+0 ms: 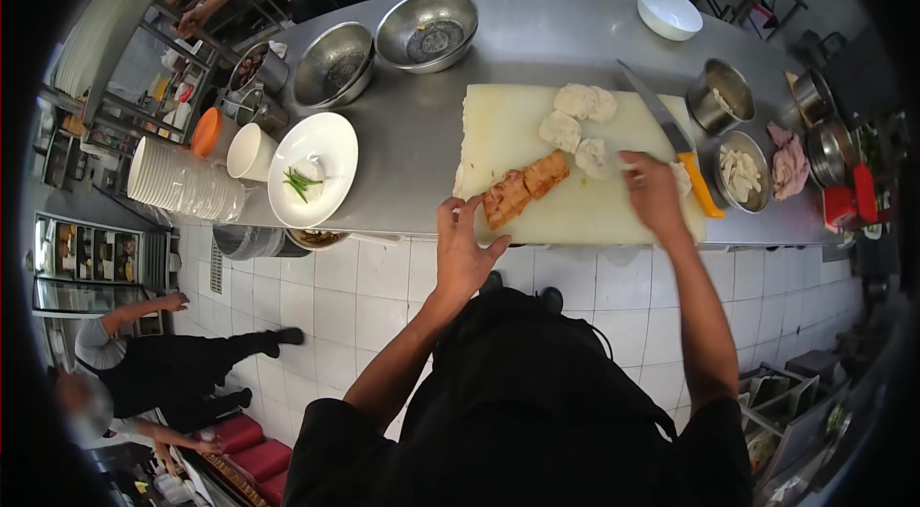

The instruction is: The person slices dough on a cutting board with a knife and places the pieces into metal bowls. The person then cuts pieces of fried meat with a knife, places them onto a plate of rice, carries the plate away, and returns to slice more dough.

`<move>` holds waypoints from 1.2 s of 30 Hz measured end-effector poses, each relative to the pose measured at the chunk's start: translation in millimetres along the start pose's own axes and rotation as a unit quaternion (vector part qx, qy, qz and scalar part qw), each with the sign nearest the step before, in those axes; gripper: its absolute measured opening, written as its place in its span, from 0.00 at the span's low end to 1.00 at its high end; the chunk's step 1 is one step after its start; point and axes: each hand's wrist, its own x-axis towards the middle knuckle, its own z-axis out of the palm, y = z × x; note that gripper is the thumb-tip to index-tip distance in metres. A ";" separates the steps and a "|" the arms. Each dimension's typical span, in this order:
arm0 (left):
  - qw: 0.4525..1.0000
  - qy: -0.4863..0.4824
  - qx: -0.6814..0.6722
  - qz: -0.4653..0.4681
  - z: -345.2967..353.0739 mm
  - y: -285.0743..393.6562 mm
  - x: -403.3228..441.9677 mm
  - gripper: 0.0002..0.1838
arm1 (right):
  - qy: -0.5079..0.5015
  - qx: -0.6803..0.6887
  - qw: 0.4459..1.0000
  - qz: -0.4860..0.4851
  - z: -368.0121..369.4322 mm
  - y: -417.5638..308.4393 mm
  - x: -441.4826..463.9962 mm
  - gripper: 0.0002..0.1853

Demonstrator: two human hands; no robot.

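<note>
A browned, sliced piece of what looks like cooked meat (525,187) lies across the white cutting board (613,215). My left hand (465,243) is at its near left end, thumb and forefinger apart on either side of the end; whether they touch it I cannot tell. My right hand (655,195) is over the board's right part, smeared by motion, so its grip is unclear. Several pale, flat pieces of food (575,103) lie at the back middle of the board. A knife with a yellow handle (701,185) rests on the right side, its blade pointing away.
Left stand a white plate with green strips (331,162), stacked containers (182,176) and two metal bowls (426,37). Right are a metal pot (707,112), a bowl of pale slices (741,162) and a pink cloth-like item (790,162). Co-workers are across the counter and at left.
</note>
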 end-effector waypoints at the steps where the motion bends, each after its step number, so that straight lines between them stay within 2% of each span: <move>1: 1.000 -0.006 0.011 0.009 1.2 2.6 4.7 0.40 | -0.032 0.054 0.998 -0.011 22.4 -11.5 -2.5 0.17; 3: 0.999 -0.018 0.032 0.027 3.3 7.0 14.3 0.41 | -0.061 -0.020 0.996 -0.062 54.5 -31.6 -5.7 0.19; 6: 0.996 -0.033 0.073 0.031 5.3 10.6 27.9 0.43 | -0.091 -0.043 0.988 -0.119 76.4 -61.3 -11.4 0.22; 11: 0.996 -0.071 0.050 -0.021 3.4 4.6 24.1 0.46 | -0.093 -0.138 0.954 -0.248 101.2 -59.7 6.7 0.25; 14: 0.995 -0.093 0.014 -0.042 5.6 4.9 25.2 0.45 | -0.170 -0.177 0.930 -0.273 109.8 -53.4 22.9 0.26; 17: 0.996 -0.083 -0.015 -0.044 4.4 8.4 28.0 0.42 | -0.281 -0.188 0.916 -0.215 109.5 -65.5 37.5 0.30; 23: 0.994 -0.079 -0.024 -0.065 9.5 -2.9 36.8 0.37 | -0.335 -0.192 0.899 -0.206 112.4 -72.9 49.3 0.31; 29: 0.996 -0.052 -0.051 -0.050 3.4 -5.0 39.9 0.33 | -0.341 -0.157 0.905 -0.200 102.6 -82.5 53.2 0.32; 36: 0.995 -0.027 -0.098 0.010 21.9 26.9 66.5 0.30 | -0.321 -0.200 0.903 -0.202 51.2 -87.4 78.4 0.32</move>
